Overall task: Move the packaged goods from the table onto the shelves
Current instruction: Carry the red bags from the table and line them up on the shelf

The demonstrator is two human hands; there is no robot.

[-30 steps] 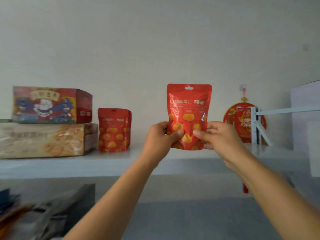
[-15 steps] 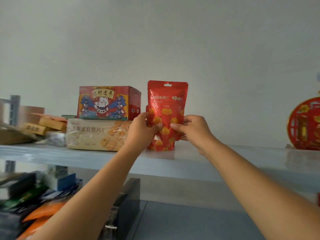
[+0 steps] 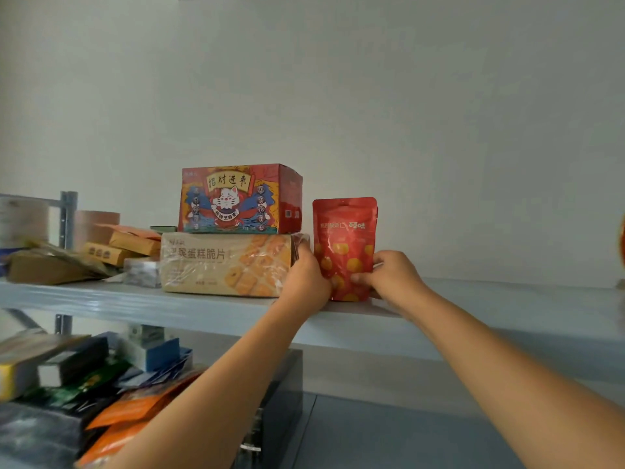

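Gripping red pouch (image 3: pixel 345 245) upright on shelf (image 3: pixel 507 299) with left hand (image 3: pixel 306 277) and right hand (image 3: pixel 394 274), just beside cake box (image 3: pixel 223 262).

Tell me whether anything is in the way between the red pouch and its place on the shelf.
Nothing visible is. The red pouch already stands upright on the shelf, just right of the wrapped cake box. The left hand and right hand grip its lower sides directly, with nothing between.

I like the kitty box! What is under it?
Under the kitty box lies a wider plastic-wrapped biscuit box, resting on the shelf. The left hand, gripping the red pouch, hides that box's lower right corner.
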